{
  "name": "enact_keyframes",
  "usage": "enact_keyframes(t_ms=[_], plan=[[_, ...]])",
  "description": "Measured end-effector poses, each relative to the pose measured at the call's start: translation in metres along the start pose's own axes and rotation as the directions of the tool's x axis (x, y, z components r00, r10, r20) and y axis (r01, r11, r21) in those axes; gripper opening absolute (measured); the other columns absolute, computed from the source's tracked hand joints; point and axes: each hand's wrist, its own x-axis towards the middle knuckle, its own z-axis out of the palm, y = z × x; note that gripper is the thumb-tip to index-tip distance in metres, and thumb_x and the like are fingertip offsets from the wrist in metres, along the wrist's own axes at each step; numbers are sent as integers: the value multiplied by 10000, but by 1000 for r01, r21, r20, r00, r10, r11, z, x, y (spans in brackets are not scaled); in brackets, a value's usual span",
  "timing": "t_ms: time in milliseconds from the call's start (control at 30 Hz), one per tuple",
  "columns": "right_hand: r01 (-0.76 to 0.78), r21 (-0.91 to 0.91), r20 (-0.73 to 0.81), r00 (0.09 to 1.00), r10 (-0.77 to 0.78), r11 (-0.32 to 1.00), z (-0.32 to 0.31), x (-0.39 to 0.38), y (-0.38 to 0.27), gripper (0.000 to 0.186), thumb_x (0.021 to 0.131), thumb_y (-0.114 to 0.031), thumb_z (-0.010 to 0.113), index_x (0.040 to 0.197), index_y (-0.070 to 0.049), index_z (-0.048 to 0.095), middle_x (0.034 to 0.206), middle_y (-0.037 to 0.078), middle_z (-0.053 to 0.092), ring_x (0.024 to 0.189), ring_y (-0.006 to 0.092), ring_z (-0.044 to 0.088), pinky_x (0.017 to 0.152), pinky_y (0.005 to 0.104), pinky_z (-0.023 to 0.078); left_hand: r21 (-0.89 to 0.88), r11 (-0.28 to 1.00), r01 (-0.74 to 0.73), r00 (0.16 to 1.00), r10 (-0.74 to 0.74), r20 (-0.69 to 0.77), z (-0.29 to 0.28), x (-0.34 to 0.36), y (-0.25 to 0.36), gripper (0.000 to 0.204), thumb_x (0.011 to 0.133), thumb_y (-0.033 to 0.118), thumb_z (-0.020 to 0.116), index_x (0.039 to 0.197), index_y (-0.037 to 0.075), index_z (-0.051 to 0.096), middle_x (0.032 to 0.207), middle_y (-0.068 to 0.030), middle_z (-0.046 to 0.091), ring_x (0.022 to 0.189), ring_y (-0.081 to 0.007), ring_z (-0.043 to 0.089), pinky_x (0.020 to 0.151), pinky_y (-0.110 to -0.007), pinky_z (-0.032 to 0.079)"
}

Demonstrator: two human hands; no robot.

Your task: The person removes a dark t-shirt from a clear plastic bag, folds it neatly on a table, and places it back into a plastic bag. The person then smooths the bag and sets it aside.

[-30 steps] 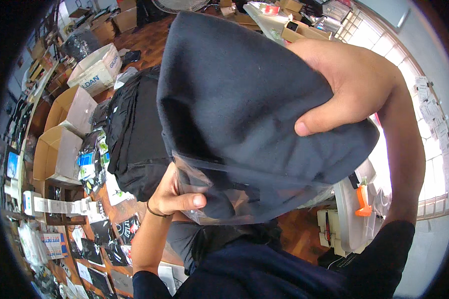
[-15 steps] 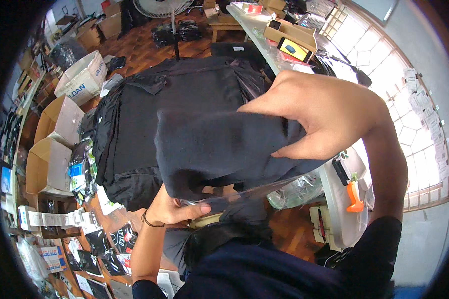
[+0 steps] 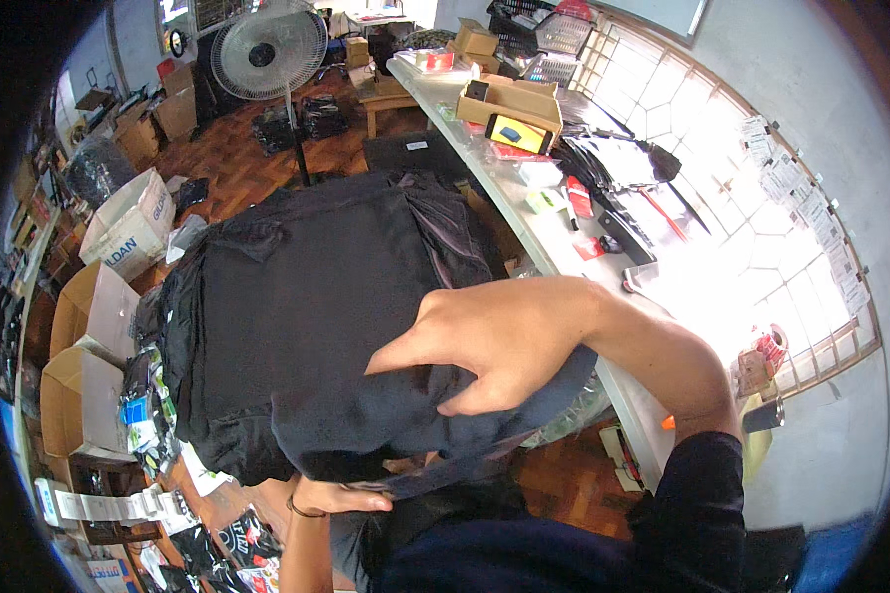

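A dark folded garment [image 3: 346,430] is held up in front of me, close above a large stack of black folded clothing [image 3: 297,296]. My left hand [image 3: 336,496] grips its lower near edge, thumb on the outside and the other fingers mostly hidden beneath. From above, my right hand [image 3: 494,341] is closed on the garment's top, with cloth between thumb and forefinger and the remaining fingers out of sight. A band of the cloth runs along the lower edge toward the right. Clear plastic [image 3: 569,415] shows just beyond its right end.
A long white table [image 3: 509,212] on the right carries an open cardboard box [image 3: 519,104], black packets and red items. A standing fan [image 3: 267,54] rises behind the stack. Open cartons [image 3: 84,395] and a paper roll strip [image 3: 109,506] lie at left. A barred window [image 3: 653,99] borders the table.
The view has tilted up, showing more of the fan and table. Both hands and the garment now appear lower and further left in the picture, still gripped.
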Motion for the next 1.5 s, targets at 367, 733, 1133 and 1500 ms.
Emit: enact_keyframes(t_ms=[367,733,1133,1500], plan=[[-204,65,3,979,204,977,-9,-3,-3,635,833,-155,819,1400,56,625,1238,258,722,1145,387,701,1004,453,529,259,960,105,993,-87,-81,11,-2,15,631,758,164,998,1260,-80,703,1384,-179,689,1244,-269,667,1111,-382,494],[-80,504,-645,627,436,860,-100,-25,125,594,874,-286,865,1344,32,688,1288,134,742,1162,233,692,1025,351,536,-64,997,-53,998,51,-38,-5,-20,30,871,959,300,800,1620,-52,355,1531,-324,539,1364,-474,602,1128,-523,495],[-582,390,-816,141,560,714,71,-27,226,747,903,-286,856,1507,13,533,1528,232,570,1413,368,558,1115,461,500,389,909,147,947,-15,-322,-11,-44,97,743,935,348,800,1502,-63,551,1305,-182,683,1322,-275,621,1098,-397,477],[-221,234,-453,836,308,947,81,-62,18,1100,817,-515,903,1593,48,364,1511,308,546,1316,371,644,1078,472,514,451,772,448,884,-459,-93,2,122,124,575,1069,321,689,1502,-18,519,1215,-166,762,1005,-209,768,885,-314,605]])
